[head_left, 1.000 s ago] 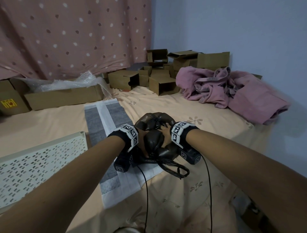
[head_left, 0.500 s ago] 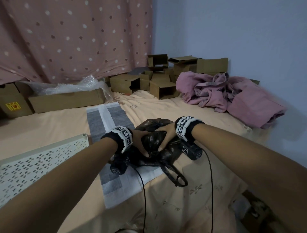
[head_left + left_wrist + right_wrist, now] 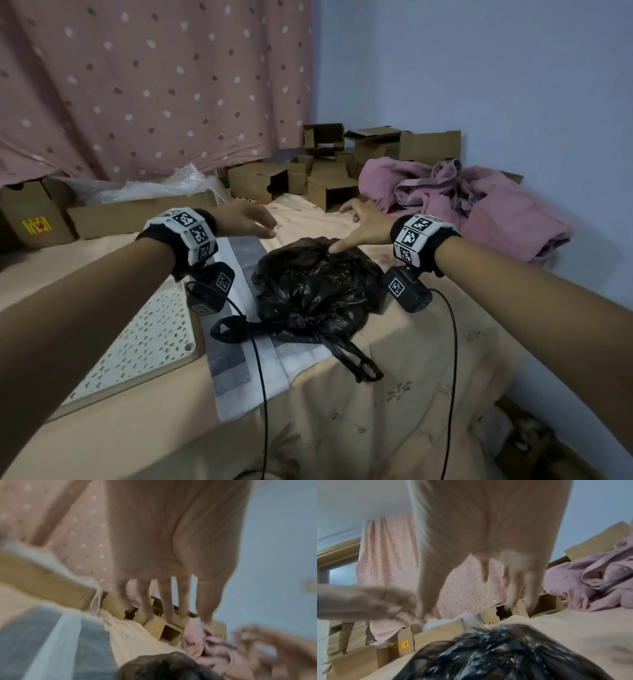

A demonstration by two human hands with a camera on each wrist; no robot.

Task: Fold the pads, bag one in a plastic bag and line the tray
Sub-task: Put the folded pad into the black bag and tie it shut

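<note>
Both hands spread above a tied black bag on the bed.

The left hand hovers with fingers straight and loosely apart, holding nothing, at about 11 o'clock from the bag. The right hand is also released, fingers splayed; its thumb tip reaches the bag's top edge at 1 o'clock (whether it truly touches I cannot tell). The plastic bag is a rounded, crinkled, glossy black lump, knotted at its near side with two thin handle loops trailing toward 5 and 8 o'clock. It rests partly on a flat pad, a long soft strip, white with grey panels, lying on the peach bedsheet. At 9 o'clock of the bag lies the tray, a cream, rigid, perforated board with a raised rim.
</note>
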